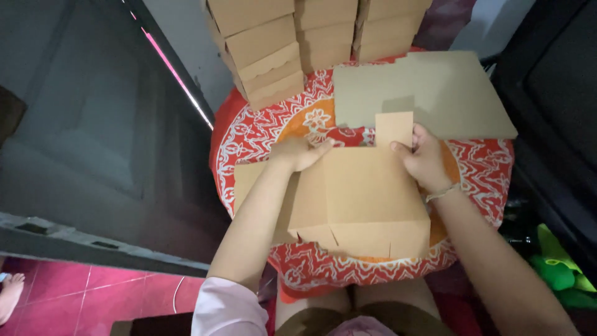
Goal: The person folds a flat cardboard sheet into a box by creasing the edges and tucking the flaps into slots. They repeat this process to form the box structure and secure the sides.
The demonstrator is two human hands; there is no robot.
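A flat brown cardboard box blank lies on a round table with a red and white patterned cloth. My left hand presses on the blank's far left edge. My right hand grips the blank's far edge by a small raised flap. A thin bracelet sits on my right wrist.
Stacks of folded cardboard boxes stand at the table's far side. A pile of flat grey-brown blanks lies at the far right. A dark door panel is on the left, pink floor tiles and a bare foot at lower left, green objects at lower right.
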